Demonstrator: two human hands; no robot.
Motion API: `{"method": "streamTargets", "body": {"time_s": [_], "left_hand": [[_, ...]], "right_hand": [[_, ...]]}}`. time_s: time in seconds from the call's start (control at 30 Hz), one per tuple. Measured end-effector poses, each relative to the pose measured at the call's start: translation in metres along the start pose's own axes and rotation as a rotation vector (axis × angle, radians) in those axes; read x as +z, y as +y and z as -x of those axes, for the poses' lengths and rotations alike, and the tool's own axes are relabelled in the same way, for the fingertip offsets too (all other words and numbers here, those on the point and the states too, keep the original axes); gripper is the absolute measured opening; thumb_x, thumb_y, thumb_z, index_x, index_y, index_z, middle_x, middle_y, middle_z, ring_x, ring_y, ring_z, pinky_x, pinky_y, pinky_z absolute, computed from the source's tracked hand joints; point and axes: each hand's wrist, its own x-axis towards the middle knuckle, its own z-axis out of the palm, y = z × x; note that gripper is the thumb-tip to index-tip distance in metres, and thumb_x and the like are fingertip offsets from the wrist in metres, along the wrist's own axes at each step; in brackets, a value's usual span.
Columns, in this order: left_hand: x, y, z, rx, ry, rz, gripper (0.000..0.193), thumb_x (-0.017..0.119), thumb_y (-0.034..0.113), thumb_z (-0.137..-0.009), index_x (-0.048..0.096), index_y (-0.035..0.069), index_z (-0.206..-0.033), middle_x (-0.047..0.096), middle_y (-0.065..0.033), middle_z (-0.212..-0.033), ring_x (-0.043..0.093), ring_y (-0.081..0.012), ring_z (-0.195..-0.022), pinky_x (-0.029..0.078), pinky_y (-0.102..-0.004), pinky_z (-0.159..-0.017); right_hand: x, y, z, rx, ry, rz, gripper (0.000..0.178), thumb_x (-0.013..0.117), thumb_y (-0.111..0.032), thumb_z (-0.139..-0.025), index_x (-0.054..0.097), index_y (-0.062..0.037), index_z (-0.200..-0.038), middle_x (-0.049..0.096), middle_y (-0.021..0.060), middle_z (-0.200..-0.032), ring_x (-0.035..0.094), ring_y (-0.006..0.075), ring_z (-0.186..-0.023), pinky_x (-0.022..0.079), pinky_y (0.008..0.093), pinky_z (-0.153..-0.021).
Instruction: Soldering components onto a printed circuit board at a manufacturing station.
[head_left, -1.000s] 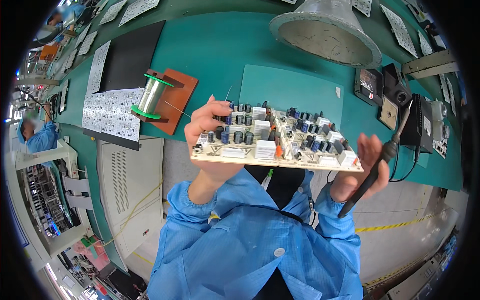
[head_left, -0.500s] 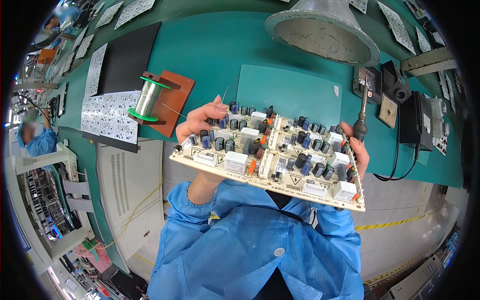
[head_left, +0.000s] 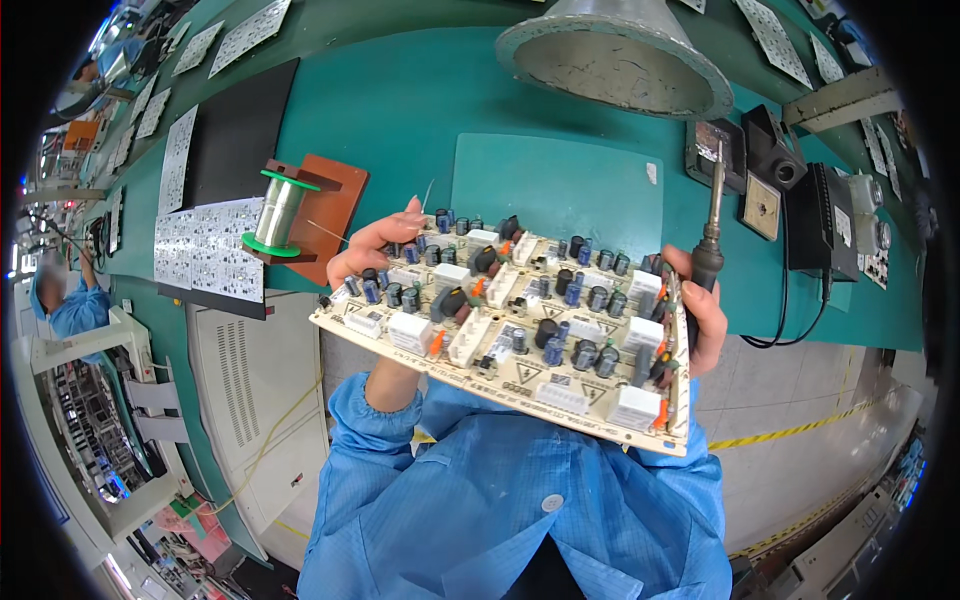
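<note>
A cream circuit board panel (head_left: 520,385), crowded with capacitors, white blocks and orange parts, is held up in front of my chest, tilted with its component side showing. My left hand (head_left: 372,243) grips its far left edge, with the solder wire (head_left: 428,196) poking up between the fingers. Around the right edge my right hand (head_left: 703,315) is closed, also holding a soldering iron (head_left: 710,245) whose tip points away from me. The wire trails from a solder spool (head_left: 280,215) with green flanges on a brown stand (head_left: 335,215). My palms are hidden by the board.
Beyond the board lies a light green mat (head_left: 555,185) on the green bench. A metal fume hood (head_left: 620,60) hangs at the far side. The iron holder (head_left: 775,150) and black soldering station (head_left: 825,220) stand right. White printed boards (head_left: 210,245) lie left on a black sheet.
The board has come slightly nearer and left, tilting more so its top faces me. Both hands have moved along with it, still gripping. The view has shifted a little.
</note>
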Motion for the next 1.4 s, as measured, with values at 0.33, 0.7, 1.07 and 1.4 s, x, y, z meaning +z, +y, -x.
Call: {"method": "streamTargets", "body": {"time_s": [0.33,0.7,1.07,1.4], "left_hand": [[-0.033,0.039,-0.037,0.028,-0.042,-0.094,0.028,0.062,0.028,-0.087,0.043,0.009,-0.095,0.055,-0.0178,-0.098,0.056,-0.0328,-0.097,0.034,-0.0642,-0.102],[-0.075,0.022,-0.267,0.162,0.188,-1.257,0.04,0.075,0.027,-0.079,0.06,-0.005,-0.097,0.067,-0.0153,-0.098,0.063,-0.0168,-0.087,0.049,-0.0297,-0.079],[-0.112,-0.127,-0.355,-0.154,-0.124,-1.946,0.1,0.063,0.072,-0.066,0.042,0.002,-0.134,0.051,-0.0235,-0.129,0.05,-0.0352,-0.12,0.041,-0.0522,-0.096],[-0.063,-0.193,-0.296,-0.742,-0.449,-1.827,0.09,0.042,0.074,-0.079,0.028,0.018,-0.146,0.019,-0.0173,-0.153,0.017,-0.0353,-0.141,0.012,-0.065,-0.108]], "right_hand": [[-0.002,0.001,-0.012,-0.184,-0.026,0.184,0.04,0.063,-0.018,-0.087,0.046,-0.0064,-0.122,0.054,0.0269,-0.117,0.059,0.0318,-0.095,0.049,0.0426,-0.083],[-0.029,0.033,-0.001,-0.088,0.049,0.349,0.037,0.056,-0.014,-0.089,0.045,-0.0029,-0.122,0.054,0.0247,-0.118,0.057,0.0274,-0.092,0.048,0.0415,-0.082],[-0.024,0.031,-0.001,-0.039,0.039,0.396,0.039,0.056,-0.021,-0.091,0.045,-0.0041,-0.123,0.053,0.0236,-0.119,0.055,0.0296,-0.097,0.049,0.0407,-0.077],[-0.025,0.03,-0.002,-0.012,0.032,0.411,0.038,0.055,-0.021,-0.09,0.045,-0.0045,-0.123,0.053,0.0237,-0.119,0.055,0.0301,-0.096,0.049,0.0405,-0.077]]}}
